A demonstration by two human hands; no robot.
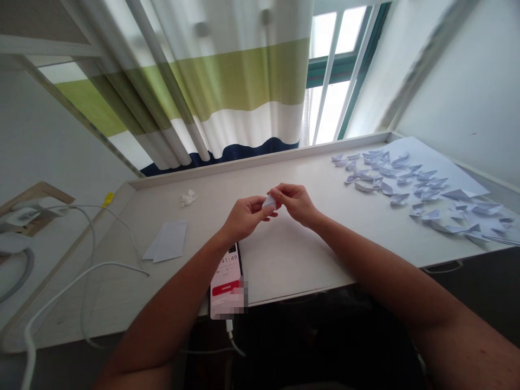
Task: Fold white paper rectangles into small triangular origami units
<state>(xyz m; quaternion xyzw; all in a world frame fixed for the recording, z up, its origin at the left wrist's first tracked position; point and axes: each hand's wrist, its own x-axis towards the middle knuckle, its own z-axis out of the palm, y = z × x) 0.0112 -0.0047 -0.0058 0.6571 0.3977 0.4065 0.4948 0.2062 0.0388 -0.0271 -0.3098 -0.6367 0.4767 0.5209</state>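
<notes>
Between my two hands, a small folded piece of white paper (268,202) is held above the middle of the desk. My left hand (246,216) pinches it from the left, thumb on top. The fingers of my right hand (293,201) close on its upper right edge. Part of the paper is hidden behind the fingers. Many folded white paper boats (400,179) lie spread over the right side of the desk. Flat white paper sheets (170,241) lie overlapping to the left of my left forearm.
A phone (226,287) with a plugged-in cable lies at the desk's front edge, under my left forearm. Crumpled white paper (187,198) sits at the back left. White cables (60,281) run along the left side. A large white sheet (439,162) lies under some boats.
</notes>
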